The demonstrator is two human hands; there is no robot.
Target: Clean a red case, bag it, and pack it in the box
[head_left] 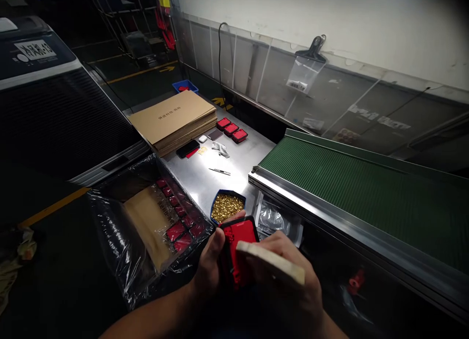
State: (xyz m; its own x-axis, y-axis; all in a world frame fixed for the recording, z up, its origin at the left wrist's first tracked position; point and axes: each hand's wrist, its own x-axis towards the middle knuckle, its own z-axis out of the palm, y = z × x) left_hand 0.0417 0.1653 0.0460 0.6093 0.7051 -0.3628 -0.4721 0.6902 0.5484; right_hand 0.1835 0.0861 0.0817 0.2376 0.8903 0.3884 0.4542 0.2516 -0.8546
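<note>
My left hand [210,261] is closed around a red plastic case with a black rim [240,234], its thumb along the left edge. The case is tilted up, facing me. Over its lower right part, my right hand [293,261] grips a pale, flat, wood-like bar [273,263]. The bar's far end is above the red face; whether it touches cannot be made out. Just beyond the case stands a blue bin [213,202] full of small gold-coloured metal pieces [226,207].
A carton lined with black plastic [120,251] holds red parts and cardboard at left. A green conveyor belt [351,182] slopes off right. On the metal table [194,180] are stacked cardboard sheets [179,114], red cases [231,129], a phone [188,148] and tweezers [220,171].
</note>
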